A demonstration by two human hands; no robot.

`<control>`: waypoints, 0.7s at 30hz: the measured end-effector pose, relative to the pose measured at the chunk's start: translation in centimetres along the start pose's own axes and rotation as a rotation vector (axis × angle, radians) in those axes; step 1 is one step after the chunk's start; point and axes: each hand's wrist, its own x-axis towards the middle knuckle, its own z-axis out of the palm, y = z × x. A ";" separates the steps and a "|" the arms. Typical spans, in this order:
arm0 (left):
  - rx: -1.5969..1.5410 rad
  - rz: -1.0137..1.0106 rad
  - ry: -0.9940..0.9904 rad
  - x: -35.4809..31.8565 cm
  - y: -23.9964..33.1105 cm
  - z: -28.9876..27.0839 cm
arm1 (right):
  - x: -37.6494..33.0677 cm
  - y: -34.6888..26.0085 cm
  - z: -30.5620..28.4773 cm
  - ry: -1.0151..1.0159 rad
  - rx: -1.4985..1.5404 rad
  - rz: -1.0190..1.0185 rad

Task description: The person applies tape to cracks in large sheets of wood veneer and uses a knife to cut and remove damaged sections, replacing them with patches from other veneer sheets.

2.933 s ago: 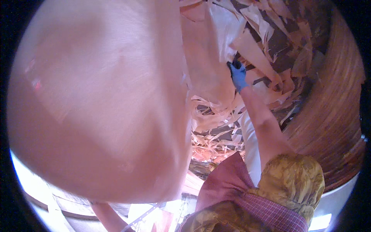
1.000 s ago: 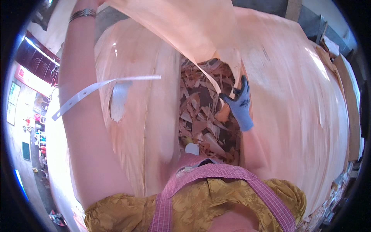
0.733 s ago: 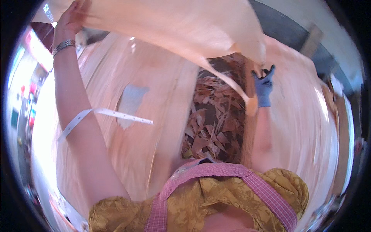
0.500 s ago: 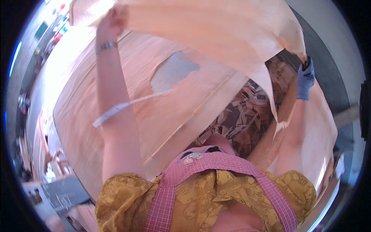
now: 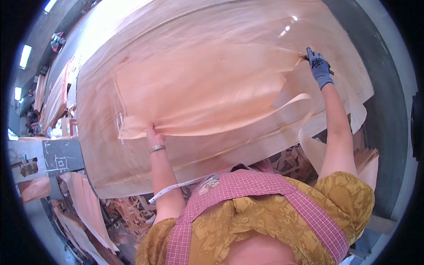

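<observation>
A thin pale wood veneer sheet (image 5: pixel 198 92) lies spread on top of a large stack of veneer sheets (image 5: pixel 132 172). My left hand (image 5: pixel 154 134), bare with a metal bracelet on the wrist, presses on the sheet's near left edge. My right hand (image 5: pixel 319 67), in a blue glove, grips the sheet's torn right edge, with a small dark object showing at its fingers. A curled strip (image 5: pixel 291 100) hangs off the sheet's right side. A white tape strip (image 5: pixel 172 191) dangles by my left forearm.
Broken veneer scraps (image 5: pixel 132 212) lie heaped below the stack's front edge and at the right (image 5: pixel 296 159). More veneer sheets (image 5: pixel 57 92) stand at the far left. A grey cart or table (image 5: pixel 62 157) sits at the left. Grey floor (image 5: pixel 388 115) runs along the right.
The sheet I held up in the air now lies flat on the stack. Both arms have come down and spread apart along its edges. The scrap pile is mostly covered.
</observation>
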 end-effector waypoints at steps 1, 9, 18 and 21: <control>-0.016 -0.032 0.067 -1.0 -1.6 -0.8 | 0.0 -0.5 1.7 -0.001 0.050 -0.050; 0.091 -0.076 0.372 -4.9 -6.5 -0.4 | 1.6 0.8 4.7 -0.145 0.137 -0.132; -0.007 0.033 0.283 -5.0 -8.0 -1.5 | 1.4 -14.6 -0.2 -0.008 1.114 -0.395; -0.102 0.101 0.318 -5.8 -7.5 -2.3 | 2.8 -21.4 2.2 -0.171 1.190 -0.316</control>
